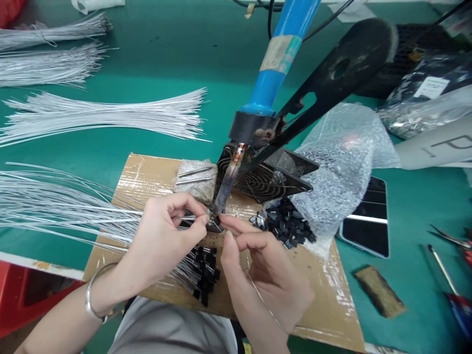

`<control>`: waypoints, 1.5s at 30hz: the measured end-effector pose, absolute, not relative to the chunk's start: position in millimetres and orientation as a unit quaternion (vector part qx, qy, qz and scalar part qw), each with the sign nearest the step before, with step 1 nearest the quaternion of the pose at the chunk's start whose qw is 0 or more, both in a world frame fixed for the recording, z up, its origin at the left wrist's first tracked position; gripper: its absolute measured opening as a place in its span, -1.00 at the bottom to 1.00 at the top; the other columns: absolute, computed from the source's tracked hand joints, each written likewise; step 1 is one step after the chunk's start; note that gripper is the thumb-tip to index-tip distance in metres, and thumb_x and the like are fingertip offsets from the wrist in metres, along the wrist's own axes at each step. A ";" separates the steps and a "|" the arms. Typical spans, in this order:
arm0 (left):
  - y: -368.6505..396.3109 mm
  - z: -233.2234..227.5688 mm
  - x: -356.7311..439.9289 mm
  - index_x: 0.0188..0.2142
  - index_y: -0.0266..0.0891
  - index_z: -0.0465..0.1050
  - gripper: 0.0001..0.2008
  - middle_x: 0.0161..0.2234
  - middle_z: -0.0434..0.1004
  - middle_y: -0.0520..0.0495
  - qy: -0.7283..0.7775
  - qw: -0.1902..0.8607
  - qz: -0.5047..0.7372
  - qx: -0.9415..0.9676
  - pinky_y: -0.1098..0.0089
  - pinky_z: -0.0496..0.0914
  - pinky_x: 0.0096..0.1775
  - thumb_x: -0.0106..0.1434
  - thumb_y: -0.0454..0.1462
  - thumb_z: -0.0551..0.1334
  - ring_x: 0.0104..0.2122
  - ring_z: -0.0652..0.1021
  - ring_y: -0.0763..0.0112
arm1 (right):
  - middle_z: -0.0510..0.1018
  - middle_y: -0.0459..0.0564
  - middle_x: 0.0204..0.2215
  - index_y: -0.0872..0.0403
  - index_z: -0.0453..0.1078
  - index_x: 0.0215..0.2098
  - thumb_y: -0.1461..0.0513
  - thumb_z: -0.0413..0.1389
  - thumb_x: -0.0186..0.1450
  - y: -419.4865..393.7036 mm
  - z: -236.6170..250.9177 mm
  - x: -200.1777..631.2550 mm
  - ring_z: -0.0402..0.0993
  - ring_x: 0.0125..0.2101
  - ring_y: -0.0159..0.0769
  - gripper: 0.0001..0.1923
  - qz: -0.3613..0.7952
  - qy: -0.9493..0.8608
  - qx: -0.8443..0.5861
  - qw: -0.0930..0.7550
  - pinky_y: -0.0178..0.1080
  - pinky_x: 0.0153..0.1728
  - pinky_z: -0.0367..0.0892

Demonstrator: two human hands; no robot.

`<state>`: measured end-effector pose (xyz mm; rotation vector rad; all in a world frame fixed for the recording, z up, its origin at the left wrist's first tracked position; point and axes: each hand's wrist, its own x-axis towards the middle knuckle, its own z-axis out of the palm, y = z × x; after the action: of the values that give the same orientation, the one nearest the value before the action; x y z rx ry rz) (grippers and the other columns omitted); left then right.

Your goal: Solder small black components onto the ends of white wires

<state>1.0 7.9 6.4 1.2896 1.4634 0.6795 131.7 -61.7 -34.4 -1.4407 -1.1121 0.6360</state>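
My left hand pinches the end of a thin white wire and holds it at the tip of a fixed soldering iron with a blue handle. My right hand meets it from the right, fingertips pinched on a small black component at the same tip. A thin strand of solder wire runs down past my right palm. Both hands work over a taped cardboard board. Finished wires with black parts lie under my hands.
A pile of loose black components spills from a bubble-wrap bag. A small fan sits behind the iron. Bundles of white wires lie left on the green table. A phone, tools and a brown sponge piece lie right.
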 end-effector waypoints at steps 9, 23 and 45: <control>7.1 5.2 1.3 -0.50 -0.19 0.50 -0.92 -0.42 0.65 -0.08 0.608 0.507 0.288 0.538 0.31 0.38 -0.35 0.09 -0.25 0.31 -0.37 0.59 0.27 | 0.75 0.04 -0.13 0.01 0.40 -0.39 0.33 0.23 0.34 -61.8 -33.8 132.1 0.73 -0.10 -0.17 -0.83 0.269 -0.484 -0.618 0.558 -0.18 -0.10 0.58; 6.1 6.4 2.6 -0.49 -0.21 0.51 -0.91 -0.41 0.64 -0.08 0.607 0.511 0.286 0.537 0.30 0.35 -0.33 0.09 -0.24 0.30 -0.35 0.58 0.26 | 0.75 0.05 -0.17 0.01 0.41 -0.40 0.32 0.25 0.34 -61.3 -34.3 132.5 0.73 -0.14 -0.17 -0.83 0.246 -0.495 -0.620 0.556 -0.19 -0.12 0.61; 6.0 5.8 2.3 -0.50 -0.21 0.50 -0.90 -0.42 0.64 -0.08 0.608 0.513 0.290 0.531 0.31 0.34 -0.35 0.07 -0.23 0.29 -0.36 0.57 0.25 | 0.75 0.00 -0.17 0.02 0.43 -0.38 0.35 0.25 0.34 -61.2 -36.3 131.6 0.73 -0.12 -0.25 -0.83 0.235 -0.505 -0.608 0.566 -0.29 -0.12 0.58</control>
<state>2.3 6.0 5.8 1.2780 1.4630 0.6968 131.6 -61.2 -36.3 -1.4295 -1.1880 0.5522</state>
